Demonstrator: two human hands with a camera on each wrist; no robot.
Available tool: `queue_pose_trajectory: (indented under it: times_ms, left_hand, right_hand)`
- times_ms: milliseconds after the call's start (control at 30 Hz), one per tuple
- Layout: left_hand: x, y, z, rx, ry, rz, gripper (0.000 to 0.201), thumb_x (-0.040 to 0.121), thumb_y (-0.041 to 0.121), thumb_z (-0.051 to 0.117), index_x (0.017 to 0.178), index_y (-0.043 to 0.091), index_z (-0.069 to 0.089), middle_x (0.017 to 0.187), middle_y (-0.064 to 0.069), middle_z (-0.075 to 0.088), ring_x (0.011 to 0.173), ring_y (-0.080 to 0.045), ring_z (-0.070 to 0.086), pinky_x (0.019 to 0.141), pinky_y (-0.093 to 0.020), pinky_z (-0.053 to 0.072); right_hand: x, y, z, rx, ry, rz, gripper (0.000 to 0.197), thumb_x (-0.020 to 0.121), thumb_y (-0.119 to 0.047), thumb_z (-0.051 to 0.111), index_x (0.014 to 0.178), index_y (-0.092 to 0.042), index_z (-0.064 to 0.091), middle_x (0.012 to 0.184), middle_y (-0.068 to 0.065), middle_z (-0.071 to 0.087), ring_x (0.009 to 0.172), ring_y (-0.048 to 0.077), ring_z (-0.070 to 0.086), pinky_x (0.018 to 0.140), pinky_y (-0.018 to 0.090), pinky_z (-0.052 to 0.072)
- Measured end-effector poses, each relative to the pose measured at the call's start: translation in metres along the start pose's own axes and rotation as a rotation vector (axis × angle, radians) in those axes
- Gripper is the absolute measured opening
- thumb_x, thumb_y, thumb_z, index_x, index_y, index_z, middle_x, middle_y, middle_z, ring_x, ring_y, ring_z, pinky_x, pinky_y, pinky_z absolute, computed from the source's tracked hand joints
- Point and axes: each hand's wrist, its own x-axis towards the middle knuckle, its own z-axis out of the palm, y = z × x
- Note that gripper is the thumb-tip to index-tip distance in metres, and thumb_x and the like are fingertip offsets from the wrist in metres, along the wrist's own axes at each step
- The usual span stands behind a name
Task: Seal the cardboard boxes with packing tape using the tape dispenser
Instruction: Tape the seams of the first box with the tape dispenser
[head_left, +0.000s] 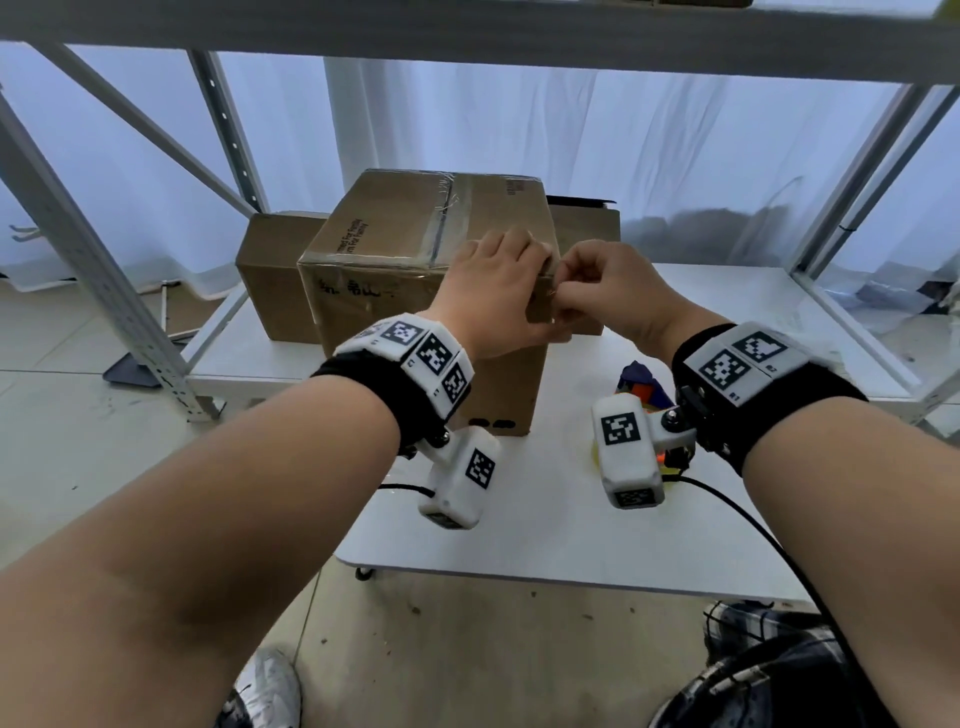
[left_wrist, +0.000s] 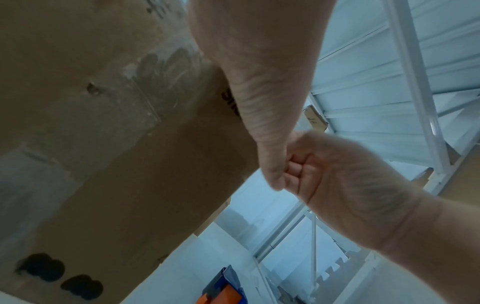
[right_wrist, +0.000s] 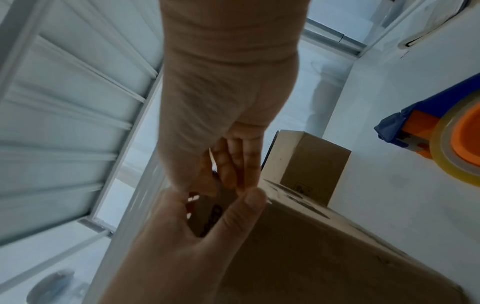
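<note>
We find the large cardboard box (head_left: 415, 280) standing on the white table (head_left: 545, 530), directly ahead of the person, with two smaller boxes (head_left: 275, 275) close behind it. The left hand (head_left: 488, 296) lies over the box's near right top corner, fingers spread flat on the lid and thumb down the side, so it presses rather than grips. The right hand (head_left: 602, 291) is closed in a pinch at that same corner, finger and thumb together on what we judge to be a tape end; the tape itself is too thin and clear for us to confirm. The tape dispenser (right_wrist: 441, 133), orange and blue with a clear roll, lies on the table to the right of the box, apart from both hands. We judge the step in hand to be finishing a strip at the corner. To do it well, the flat hand should keep the flap down while the pinching fingers draw the end taut over the edge and rub it flat, working outward so no crease or bubble is trapped. The box stands taller than wide, its long axis upright; the taped seam (head_left: 447, 218) on the lid runs from the near edge away towards the far edge.
</note>
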Motion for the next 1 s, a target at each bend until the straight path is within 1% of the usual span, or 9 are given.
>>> queue_pose_trajectory:
  times_ms: [100, 200, 333, 400, 467, 600, 733, 867, 1000]
  left_hand:
    - [0.004, 0.005, 0.003, -0.028, 0.075, -0.052, 0.073, 0.076, 0.070, 0.055, 0.128, 0.020, 0.045, 0.125, -0.002, 0.045, 0.117, -0.022, 0.041, 0.100, -0.035, 0.031]
    - [0.004, 0.004, 0.007, -0.033, 0.099, -0.033, 0.069, 0.077, 0.064, 0.060, 0.129, 0.020, 0.046, 0.123, -0.001, 0.046, 0.115, -0.021, 0.042, 0.099, -0.033, 0.031]
    - [-0.002, -0.005, 0.006, -0.074, 0.077, 0.041, 0.077, 0.076, 0.061, 0.064, 0.138, 0.019, 0.042, 0.128, -0.002, 0.047, 0.118, -0.022, 0.042, 0.101, -0.033, 0.032]
    - [-0.004, -0.007, 0.002, -0.078, 0.055, 0.053, 0.077, 0.078, 0.062, 0.061, 0.139, 0.018, 0.041, 0.130, -0.002, 0.046, 0.120, -0.022, 0.042, 0.102, -0.034, 0.033]
    - [-0.004, -0.004, 0.001, -0.062, 0.069, 0.031, 0.069, 0.081, 0.066, 0.053, 0.130, 0.018, 0.048, 0.124, -0.002, 0.048, 0.116, -0.022, 0.044, 0.100, -0.034, 0.034]
    - [0.008, 0.011, -0.001, -0.054, 0.153, -0.075, 0.048, 0.085, 0.061, 0.051, 0.103, 0.015, 0.051, 0.107, -0.003, 0.050, 0.105, -0.022, 0.046, 0.090, -0.032, 0.035]
    - [0.012, 0.008, -0.002, -0.131, 0.172, -0.013, 0.033, 0.089, 0.045, 0.057, 0.096, 0.013, 0.056, 0.099, -0.003, 0.053, 0.098, -0.024, 0.048, 0.080, -0.029, 0.035]
    - [0.004, -0.010, -0.003, -0.260, 0.155, 0.046, 0.032, 0.089, 0.040, 0.059, 0.102, 0.011, 0.066, 0.099, -0.005, 0.058, 0.096, -0.025, 0.053, 0.080, -0.033, 0.041]
    - [0.001, -0.003, -0.001, -0.168, 0.148, 0.050, 0.047, 0.085, 0.048, 0.062, 0.110, 0.009, 0.059, 0.108, -0.007, 0.055, 0.104, -0.024, 0.051, 0.092, -0.033, 0.039]
  right_hand:
    - [-0.004, -0.002, -0.010, 0.002, -0.052, 0.044, 0.025, 0.084, 0.003, 0.049, 0.089, -0.007, 0.072, 0.079, 0.004, 0.066, 0.072, 0.008, 0.058, 0.064, 0.011, 0.049]
    - [-0.004, -0.003, -0.011, -0.053, -0.098, 0.047, 0.031, 0.087, 0.002, 0.045, 0.098, -0.007, 0.073, 0.083, -0.004, 0.062, 0.076, 0.003, 0.052, 0.063, 0.003, 0.041]
    - [-0.003, -0.007, -0.004, -0.161, -0.143, 0.011, 0.028, 0.090, -0.001, 0.047, 0.092, -0.007, 0.074, 0.087, -0.002, 0.050, 0.081, 0.006, 0.047, 0.072, 0.011, 0.039]
    - [-0.005, -0.009, -0.006, -0.069, -0.107, 0.025, 0.024, 0.087, 0.001, 0.048, 0.076, -0.004, 0.069, 0.082, 0.005, 0.056, 0.077, 0.008, 0.049, 0.070, 0.014, 0.042]
    - [-0.005, -0.008, -0.010, 0.089, 0.003, 0.051, 0.027, 0.085, 0.004, 0.042, 0.067, -0.007, 0.058, 0.077, 0.014, 0.061, 0.071, 0.011, 0.055, 0.068, 0.018, 0.046]
    - [0.000, -0.002, -0.015, 0.288, 0.209, 0.138, 0.022, 0.091, 0.002, 0.036, 0.081, -0.014, 0.048, 0.074, 0.010, 0.065, 0.063, 0.013, 0.061, 0.055, 0.015, 0.048]
    - [0.000, 0.002, -0.009, 0.176, 0.181, 0.153, 0.012, 0.092, -0.004, 0.046, 0.091, -0.013, 0.054, 0.080, 0.008, 0.064, 0.069, 0.014, 0.059, 0.058, 0.019, 0.049]
    - [-0.001, 0.004, -0.003, 0.134, 0.151, 0.135, 0.008, 0.094, -0.014, 0.054, 0.102, -0.011, 0.056, 0.093, 0.011, 0.061, 0.077, 0.014, 0.059, 0.066, 0.022, 0.052]
    - [-0.002, 0.000, 0.001, 0.255, 0.128, 0.227, 0.019, 0.100, -0.015, 0.045, 0.114, -0.006, 0.054, 0.110, 0.019, 0.062, 0.091, 0.023, 0.066, 0.069, 0.025, 0.059]
